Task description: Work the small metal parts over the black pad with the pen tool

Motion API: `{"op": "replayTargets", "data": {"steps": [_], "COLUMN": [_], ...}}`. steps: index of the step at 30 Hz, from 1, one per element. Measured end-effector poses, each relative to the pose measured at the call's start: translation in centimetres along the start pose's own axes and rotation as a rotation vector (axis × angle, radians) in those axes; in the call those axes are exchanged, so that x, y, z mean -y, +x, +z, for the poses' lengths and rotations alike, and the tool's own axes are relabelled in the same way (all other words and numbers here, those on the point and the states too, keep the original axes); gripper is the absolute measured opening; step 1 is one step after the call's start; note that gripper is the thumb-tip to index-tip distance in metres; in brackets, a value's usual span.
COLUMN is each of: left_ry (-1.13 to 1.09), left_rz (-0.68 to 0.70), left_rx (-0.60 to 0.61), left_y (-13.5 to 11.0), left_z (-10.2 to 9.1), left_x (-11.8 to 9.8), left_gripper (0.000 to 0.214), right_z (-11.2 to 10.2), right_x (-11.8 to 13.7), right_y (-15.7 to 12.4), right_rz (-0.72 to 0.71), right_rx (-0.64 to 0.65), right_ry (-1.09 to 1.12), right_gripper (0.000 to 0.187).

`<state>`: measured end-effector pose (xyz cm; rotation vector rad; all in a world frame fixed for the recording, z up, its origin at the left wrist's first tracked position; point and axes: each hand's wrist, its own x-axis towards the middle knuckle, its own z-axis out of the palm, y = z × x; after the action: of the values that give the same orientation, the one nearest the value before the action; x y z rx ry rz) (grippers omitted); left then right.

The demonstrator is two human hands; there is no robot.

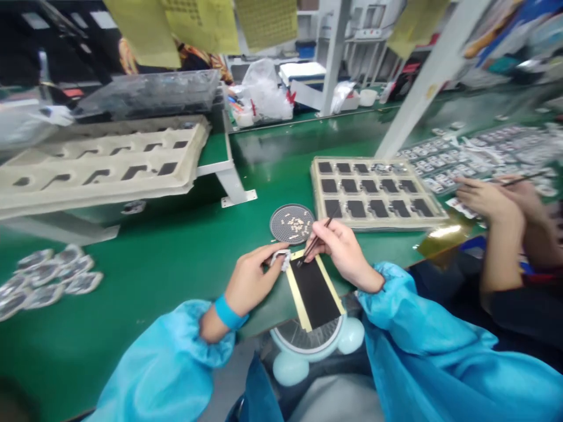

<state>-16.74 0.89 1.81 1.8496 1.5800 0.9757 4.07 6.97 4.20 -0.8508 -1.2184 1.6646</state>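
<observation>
My left hand (253, 278) pinches a small white plastic part (280, 259) between thumb and fingers, beside a black sheet with pale yellow edges (316, 293). In my right hand (338, 249) is a pair of dark tweezers (314, 241), held slanting so the tips meet the sheet's upper end. Whether anything sits between the tips is too small to tell. The sheet sticks out over the table's front edge. Just behind both hands lies a round grey dish (291, 223) with many tiny pale pieces scattered in it.
A cream tray of dark parts (373, 190) stands behind my right hand. Another tray (101, 164) rests on a raised shelf at left, near bagged pieces (48, 275). A co-worker's hands (497, 199) are at right. A small round fan (310, 340) is below the sheet.
</observation>
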Motion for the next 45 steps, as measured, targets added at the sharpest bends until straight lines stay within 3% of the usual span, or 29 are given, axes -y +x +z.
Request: {"op": "replayTargets", "data": {"steps": [3,6,9,11,13,16,19,22,28,32,35,38,45], "left_ry": [-0.187,-0.388,-0.495,-0.551,-0.628,-0.706,-0.684,-0.682,-0.725,-0.623,-0.723,-0.847,-0.753], "left_rz": [-0.159,-0.299,-0.377,-0.388,-0.364,-0.315,-0.313,-0.31,-0.195,-0.24,-0.31,-0.323,-0.383], "left_rx": [-0.019,0.003,0.029,0.041,0.033,0.014,0.04,0.044,-0.182,-0.059,0.017,0.028,0.019], "left_y": [0.5,1.1,1.6,1.9,2.2,2.5,2.7,2.6,2.7,3.9,4.8,4.7,3.0], "left_z": [-0.1,-0.4,-0.9,-1.1,-1.3,-1.6,-1.8,-1.9,-1.7,-0.4,1.4,3.1,4.1], "left_x": [0.1,-0.2,-0.4,-0.1,0.6,1.7,2.1,1.8,-0.2,-2.6,-4.2,-4.9,-4.3], "left_gripper": [0.036,0.045,0.051,0.052,0.051,0.053,0.055,0.046,0.035,0.042,0.043,0.043,0.039], "right_z": [-2.6,-7.3,-13.1,-16.6,-19.2,-21.3,-22.0,-22.2,-20.1,-15.9,-12.4,-9.6,-6.0], "right_x": [3.0,6.8,9.9,11.0,11.4,11.6,11.5,11.4,11.3,10.6,9.1,6.6,1.6], "right_y": [-0.8,-0.2,2.5,5.3,8.1,11.0,12.1,11.6,7.3,2.6,-0.6,-3.1,-5.6], "right_rz": [-0.124,-0.291,-0.5,-0.411,-0.193,-0.092,-0.089,-0.147,-0.264,-0.298,-0.266,-0.2,0.02], "right_rx": [-0.048,-0.318,-0.585,-0.634,-0.585,-0.531,-0.521,-0.525,-0.459,-0.217,-0.127,-0.127,0.03], "right_ry": [-0.08,-0.42,-0.927,-1.168,-1.377,-1.402,-1.355,-1.3,-1.06,-0.649,-0.538,-0.485,-0.333], "right_gripper": [0.048,0.042,0.032,0.025,0.024,0.021,0.022,0.023,0.022,0.03,0.03,0.028,0.028]}}
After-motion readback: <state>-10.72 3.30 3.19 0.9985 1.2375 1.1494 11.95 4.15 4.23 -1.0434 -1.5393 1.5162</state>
